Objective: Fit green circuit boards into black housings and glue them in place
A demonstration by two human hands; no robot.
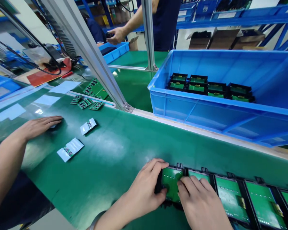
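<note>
The left hand (147, 183) is clamped on the end of a black case (158, 182), its fingers over the upper corner and its thumb lower down, near the edge of the green circuit board (171, 182) set inside. The right hand (203, 203) lies over the same board's right side with its fingers bent and close together, the tips at the board; its thumb is hidden, so I cannot tell whether it pinches anything or only presses. This case lies on the green tabletop (115, 179), at the left end of a row of at least 5 black cases with green boards in them, running out past the right edge of the view; the 3rd and 4th boards (265, 204) each carry a small yellowish part. Beyond the row stands a large blue bin (196, 113), with similar cased boards (196, 87) grouped in 2 rows on its floor. To the left, 2 pale pieces (70, 149) with components showing lie apart from each other, and a co-worker's hand (44, 124) rests palm down near them, covering a small dark object. Farther back, 3 small circuit boards (85, 103) lie close together beside a larger green panel (96, 89), near the foot of a slanted metal post (91, 57). Across the bench, another person's hand (116, 35) is above a smaller blue tray (118, 52).
</note>
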